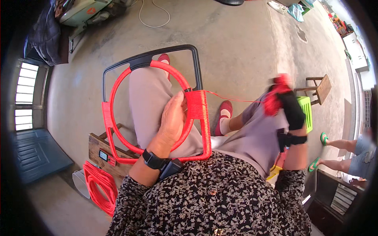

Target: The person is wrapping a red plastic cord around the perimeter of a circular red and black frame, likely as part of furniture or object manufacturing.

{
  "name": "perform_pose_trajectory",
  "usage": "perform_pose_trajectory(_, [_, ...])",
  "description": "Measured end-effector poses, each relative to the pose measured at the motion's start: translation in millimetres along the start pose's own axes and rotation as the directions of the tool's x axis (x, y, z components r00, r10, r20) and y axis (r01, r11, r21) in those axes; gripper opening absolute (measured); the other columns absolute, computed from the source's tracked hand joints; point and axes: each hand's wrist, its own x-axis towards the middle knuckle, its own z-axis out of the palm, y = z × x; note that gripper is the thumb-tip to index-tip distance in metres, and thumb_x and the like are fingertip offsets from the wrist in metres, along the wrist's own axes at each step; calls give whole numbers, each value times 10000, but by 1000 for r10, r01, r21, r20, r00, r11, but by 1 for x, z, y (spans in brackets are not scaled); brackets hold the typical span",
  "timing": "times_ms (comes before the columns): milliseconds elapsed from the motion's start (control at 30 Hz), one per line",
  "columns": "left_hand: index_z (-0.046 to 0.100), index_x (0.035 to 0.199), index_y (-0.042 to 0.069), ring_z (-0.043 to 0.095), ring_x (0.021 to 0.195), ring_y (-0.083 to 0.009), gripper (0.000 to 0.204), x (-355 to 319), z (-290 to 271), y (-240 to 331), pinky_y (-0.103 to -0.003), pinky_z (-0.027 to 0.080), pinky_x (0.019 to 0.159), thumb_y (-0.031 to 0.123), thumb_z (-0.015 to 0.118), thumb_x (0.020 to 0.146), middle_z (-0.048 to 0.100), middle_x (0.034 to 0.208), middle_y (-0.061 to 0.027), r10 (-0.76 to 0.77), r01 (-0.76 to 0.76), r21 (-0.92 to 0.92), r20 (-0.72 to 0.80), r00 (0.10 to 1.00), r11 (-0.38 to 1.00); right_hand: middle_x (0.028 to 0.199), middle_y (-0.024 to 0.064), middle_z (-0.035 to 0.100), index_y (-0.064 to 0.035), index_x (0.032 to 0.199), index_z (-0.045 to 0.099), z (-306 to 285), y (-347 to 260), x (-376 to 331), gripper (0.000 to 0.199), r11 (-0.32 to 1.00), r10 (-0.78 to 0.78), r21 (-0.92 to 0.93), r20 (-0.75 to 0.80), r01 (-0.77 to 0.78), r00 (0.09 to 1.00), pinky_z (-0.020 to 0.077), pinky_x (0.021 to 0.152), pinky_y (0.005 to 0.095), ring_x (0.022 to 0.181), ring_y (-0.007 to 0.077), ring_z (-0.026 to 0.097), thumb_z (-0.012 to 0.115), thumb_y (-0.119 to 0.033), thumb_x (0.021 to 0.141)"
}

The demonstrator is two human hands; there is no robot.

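Note:
My left hand (172,118) is closed around the right side of a frame (197,104) that rests over my lap. This frame is a rounded rectangle with a ring inside it. Red cord wraps its lower part and most of the ring, while the top bar shows bare black. A strand of red cord (232,97) runs from the frame's right side, pulled nearly straight, to my right hand (290,108). That hand, in a black glove and smeared by motion, is out to the right with a red bundle of cord (271,103) in its grip.
A wooden bench (94,147) at my left carries a red phone (107,157). Beside it, several red-wrapped frames (94,187) lean by a white bucket (80,183). At right are a green plastic stool (306,112), a wooden stool (323,89) and another person's legs (342,143).

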Motion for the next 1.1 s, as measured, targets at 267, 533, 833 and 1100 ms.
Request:
perform_pose_trajectory(267, [542,1138,1,580,951,-111,217,1,0,-4,-266,464,855,76,465,950,616,1049,-53,83,-33,384,-114,990,923,929,181,672,-50,1243,509,166,79,63,549,864,-20,-380,629,330,777,512,765,365,861,281,660,713,-235,768])
perform_pose_trajectory(533, [553,1119,-19,585,870,-275,338,-13,21,20,-359,481,786,40,640,798,597,1001,-154,852,-423,902,288,437,-88,1030,99,645,-32,1255,498,165,15,67,540,973,-229,-63,-129,222,965,510,781,289,920,150,613,713,-50,760])
perform_pose_trajectory(833, [506,1184,-28,565,997,-195,337,-9,25,10,-320,451,873,96,591,883,582,1087,-137,798,-561,739,52,600,373,1100,105,638,-26,1217,539,187,-8,38,408,923,-378,147,189,354,906,465,899,336,1001,183,603,621,-85,821])
perform_pose_trajectory(1100, [533,1120,-14,594,818,-78,222,3,7,0,-233,486,728,142,521,963,635,962,-44,290,-228,378,-113,951,897,979,64,649,-9,1124,587,120,-29,41,332,737,-364,-498,277,457,889,486,734,334,844,172,613,618,-133,817])
